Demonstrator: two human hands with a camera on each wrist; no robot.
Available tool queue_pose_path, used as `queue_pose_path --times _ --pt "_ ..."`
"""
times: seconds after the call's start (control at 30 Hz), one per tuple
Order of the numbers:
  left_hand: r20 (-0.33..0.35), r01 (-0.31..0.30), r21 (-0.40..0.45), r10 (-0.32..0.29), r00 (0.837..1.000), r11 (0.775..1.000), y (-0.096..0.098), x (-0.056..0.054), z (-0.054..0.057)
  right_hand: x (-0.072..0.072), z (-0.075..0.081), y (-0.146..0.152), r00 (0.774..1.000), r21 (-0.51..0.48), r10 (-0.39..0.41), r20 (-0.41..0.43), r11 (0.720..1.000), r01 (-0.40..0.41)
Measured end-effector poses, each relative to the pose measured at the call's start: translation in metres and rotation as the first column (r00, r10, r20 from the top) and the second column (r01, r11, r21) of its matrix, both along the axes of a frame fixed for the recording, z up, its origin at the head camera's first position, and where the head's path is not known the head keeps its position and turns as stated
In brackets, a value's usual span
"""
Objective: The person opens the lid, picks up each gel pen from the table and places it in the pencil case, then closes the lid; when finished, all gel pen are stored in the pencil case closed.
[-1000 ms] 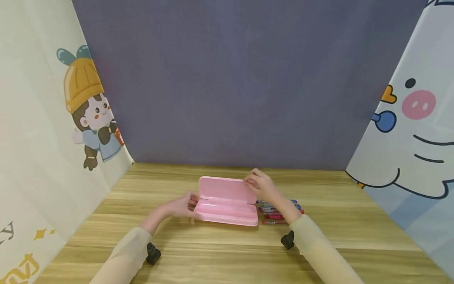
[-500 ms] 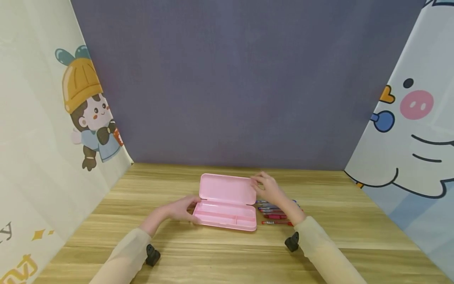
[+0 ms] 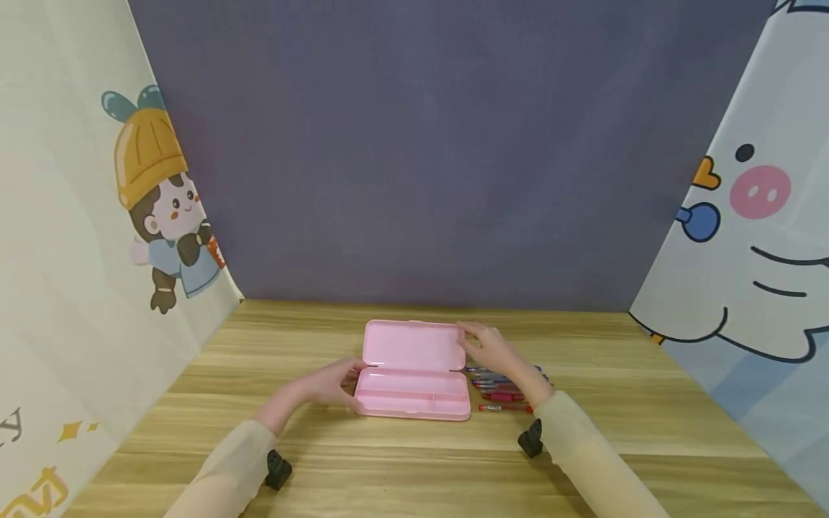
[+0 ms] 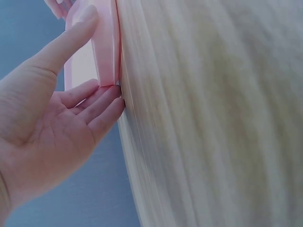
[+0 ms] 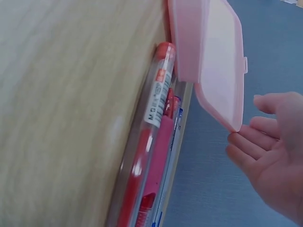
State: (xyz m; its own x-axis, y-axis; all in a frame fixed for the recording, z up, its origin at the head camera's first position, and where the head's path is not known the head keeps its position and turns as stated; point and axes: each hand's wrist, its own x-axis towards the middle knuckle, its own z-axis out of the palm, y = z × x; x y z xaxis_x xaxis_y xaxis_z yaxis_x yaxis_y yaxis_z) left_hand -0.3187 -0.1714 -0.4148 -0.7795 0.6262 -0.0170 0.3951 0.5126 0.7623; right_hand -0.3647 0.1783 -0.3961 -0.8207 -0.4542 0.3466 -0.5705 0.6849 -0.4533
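Note:
A pink pencil case (image 3: pixel 412 414) lies on the table with its lid (image 3: pixel 413 345) swung back. Its tray has a long divider and a short cross wall, and no pens show inside. My left hand (image 3: pixel 330 385) holds the left end, with the thumb at the front corner and the fingers (image 4: pixel 106 111) against the end wall. My right hand (image 3: pixel 492 352) is at the lid's right corner. In the right wrist view its fingertips (image 5: pixel 234 138) touch the lid's edge, while the thumb stands apart from it.
Several pens (image 3: pixel 508 381) lie bunched right of the case, partly under my right forearm. A red pen (image 3: pixel 505 408) lies at their front. The wooden table (image 3: pixel 388 467) meets a dark back wall (image 3: pixel 414 180), with printed panels on both sides.
The lid has tipped further back and lies flatter, and the case's inside shows more. My right hand moved slightly right with the lid's corner. The left hand stays at the left end.

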Motion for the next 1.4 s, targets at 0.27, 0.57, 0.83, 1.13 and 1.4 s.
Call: queue_pose_path --times 0.27,0.57,0.83,1.13,1.4 --pt "-0.006 -0.014 -0.016 0.014 1.000 1.000 -0.001 -0.001 -0.001 -0.004 -0.004 -0.001 0.995 0.045 0.020 0.102 0.999 -0.025" --pt "-0.011 -0.036 -0.033 0.036 0.999 0.999 -0.001 -0.002 0.000 -0.004 -0.002 0.007 0.992 0.110 0.079 0.096 0.990 -0.089" --pt "-0.059 -0.010 -0.041 0.008 0.998 0.999 0.001 -0.002 -0.001 0.000 0.007 0.024 0.996 0.051 0.060 0.063 0.997 -0.063" --pt "-0.074 -0.037 -0.047 0.034 0.997 0.998 0.003 -0.002 -0.001 0.002 0.006 0.068 0.999 0.068 -0.034 -0.023 0.997 0.036" --pt "-0.065 -0.022 -0.037 0.019 0.998 0.999 0.004 -0.001 0.000 0.012 0.000 0.098 0.999 0.091 -0.045 0.021 0.995 0.043"
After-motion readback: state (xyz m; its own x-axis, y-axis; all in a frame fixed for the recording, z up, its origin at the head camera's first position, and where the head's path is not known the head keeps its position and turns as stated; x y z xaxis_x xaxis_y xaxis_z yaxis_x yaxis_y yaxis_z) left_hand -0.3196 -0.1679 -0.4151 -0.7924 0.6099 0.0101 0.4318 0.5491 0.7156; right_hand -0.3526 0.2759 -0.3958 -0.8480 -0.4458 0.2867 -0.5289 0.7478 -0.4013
